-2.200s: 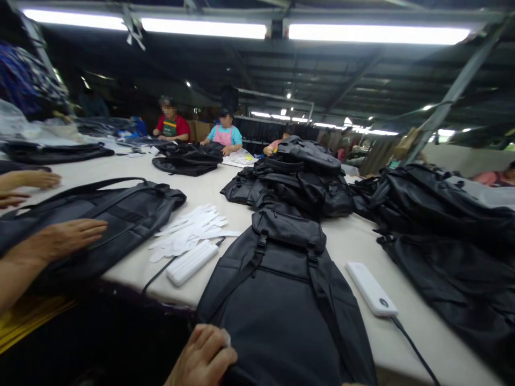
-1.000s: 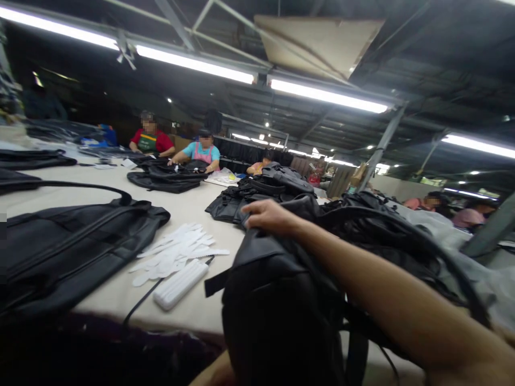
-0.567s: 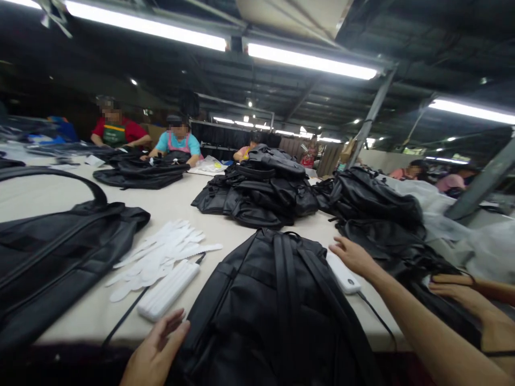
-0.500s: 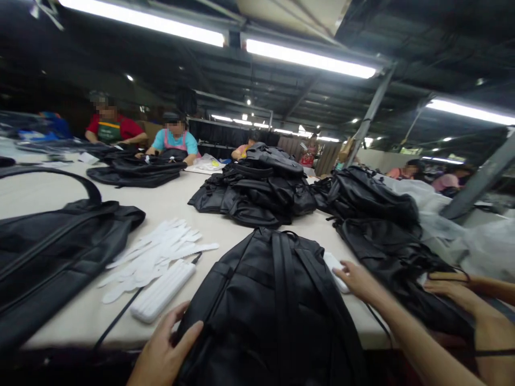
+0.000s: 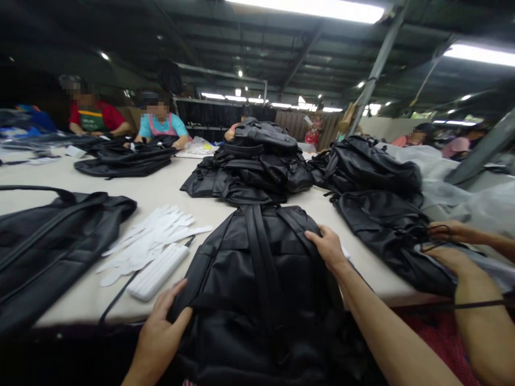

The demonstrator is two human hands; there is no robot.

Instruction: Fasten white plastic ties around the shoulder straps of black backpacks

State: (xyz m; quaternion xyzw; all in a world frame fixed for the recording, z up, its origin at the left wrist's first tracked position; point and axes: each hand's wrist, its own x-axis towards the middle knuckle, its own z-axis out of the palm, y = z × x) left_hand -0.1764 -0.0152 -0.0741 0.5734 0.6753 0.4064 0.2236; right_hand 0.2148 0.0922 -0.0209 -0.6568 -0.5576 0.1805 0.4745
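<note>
A black backpack [image 5: 225, 279] lies in front of me over the table's near edge, its straps facing up. My left hand [image 5: 163, 324] grips its lower left side, thumb on top and fingers around the edge. On the upper right side, my right hand [image 5: 329, 249] holds the bag's edge near a shoulder strap. A white item behind my right hand is mostly hidden. Left of the backpack lie a ridged white block [image 5: 159, 272] and a loose heap of flat white strips [image 5: 155, 233].
Another black bag [image 5: 60, 241] lies at the left. Stacked black bags [image 5: 257, 166] stand ahead, with more [image 5: 374, 166] to the right. A co-worker's hands [image 5: 450, 252] are at a bag on my right. Other people sit across the pale table [image 5: 148, 190].
My right hand has moved from the white item beside the backpack onto the bag's upper right edge. My left hand stays on the left side. The camera view has tilted down.
</note>
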